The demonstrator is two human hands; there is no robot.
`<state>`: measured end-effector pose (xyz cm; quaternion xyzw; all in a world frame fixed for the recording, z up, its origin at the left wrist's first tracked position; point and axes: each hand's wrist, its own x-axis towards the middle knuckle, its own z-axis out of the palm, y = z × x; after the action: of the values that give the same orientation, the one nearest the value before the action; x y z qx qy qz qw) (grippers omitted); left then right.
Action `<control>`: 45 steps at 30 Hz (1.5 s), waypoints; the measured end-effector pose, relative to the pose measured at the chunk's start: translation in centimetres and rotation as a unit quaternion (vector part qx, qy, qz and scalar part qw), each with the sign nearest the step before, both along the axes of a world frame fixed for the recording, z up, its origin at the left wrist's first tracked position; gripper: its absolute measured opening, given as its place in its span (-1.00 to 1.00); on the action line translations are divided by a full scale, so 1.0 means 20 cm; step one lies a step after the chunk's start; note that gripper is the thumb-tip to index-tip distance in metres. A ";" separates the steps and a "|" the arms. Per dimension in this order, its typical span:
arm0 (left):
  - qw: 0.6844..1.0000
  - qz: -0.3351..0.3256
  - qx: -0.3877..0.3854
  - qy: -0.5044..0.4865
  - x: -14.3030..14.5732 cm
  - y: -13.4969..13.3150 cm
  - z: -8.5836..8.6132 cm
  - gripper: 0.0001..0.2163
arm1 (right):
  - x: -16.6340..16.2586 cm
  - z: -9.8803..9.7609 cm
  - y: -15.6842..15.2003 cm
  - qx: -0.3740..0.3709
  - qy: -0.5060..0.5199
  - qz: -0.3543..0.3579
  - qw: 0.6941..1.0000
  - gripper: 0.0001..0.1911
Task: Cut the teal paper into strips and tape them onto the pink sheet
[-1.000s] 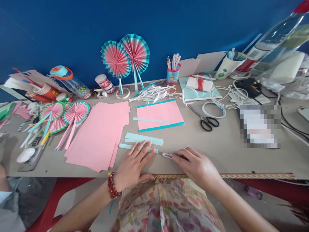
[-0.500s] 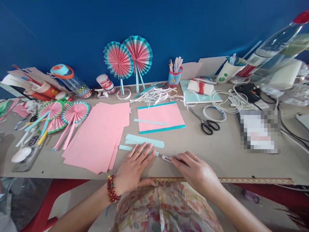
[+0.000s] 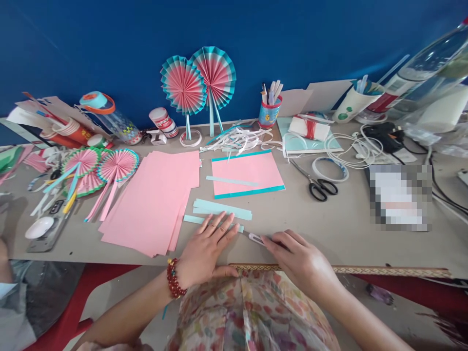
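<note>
My left hand (image 3: 210, 246) lies flat with its fingers spread, pressing a light blue paper strip (image 3: 193, 219) onto the table. Part of that strip is hidden under the fingers, and its right end shows past them. In my right hand (image 3: 302, 256) is a utility knife (image 3: 255, 238), its blade touching or very near the strip's right end. Just beyond my left fingers rest more light blue strips (image 3: 223, 208). Farther back lies a pink sheet (image 3: 248, 168) with teal bands along two edges and a pale strip across it. A stack of pink paper (image 3: 149, 200) is to the left.
Scissors (image 3: 318, 187) and a tape roll (image 3: 331, 169) lie right of the pink sheet. Folded paper fans (image 3: 185, 87) lean on the blue wall. Paper scraps (image 3: 243, 140), a pen cup (image 3: 270, 112) and a tangled white cable (image 3: 353, 151) line the back. A person's arm shows at far left.
The view has shifted slightly, so most things sit a little farther right. The knife's blade is now nearer the strip's end. Both hands keep nearly the same pose.
</note>
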<state>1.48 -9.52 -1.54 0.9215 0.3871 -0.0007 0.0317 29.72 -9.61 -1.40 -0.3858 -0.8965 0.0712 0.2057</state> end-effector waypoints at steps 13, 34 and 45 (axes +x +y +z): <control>1.000 -0.001 -0.008 -0.001 -0.03 0.00 0.03 -0.07 | -0.02 -0.01 -0.01 -0.030 0.005 -0.008 1.000 -0.66; 1.000 0.013 -0.004 0.006 -0.03 0.00 0.00 -0.03 | -0.09 0.01 -0.02 0.016 -0.016 -0.034 0.999 -0.69; 1.000 0.016 -0.003 0.004 -0.04 0.00 0.01 -0.01 | -0.13 -0.02 -0.03 -0.005 -0.003 -0.028 1.000 -0.68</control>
<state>0.77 -9.58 -1.28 0.9152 0.4017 -0.0049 0.0331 27.19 -10.24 -1.78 -0.4121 -0.8855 0.0685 0.2034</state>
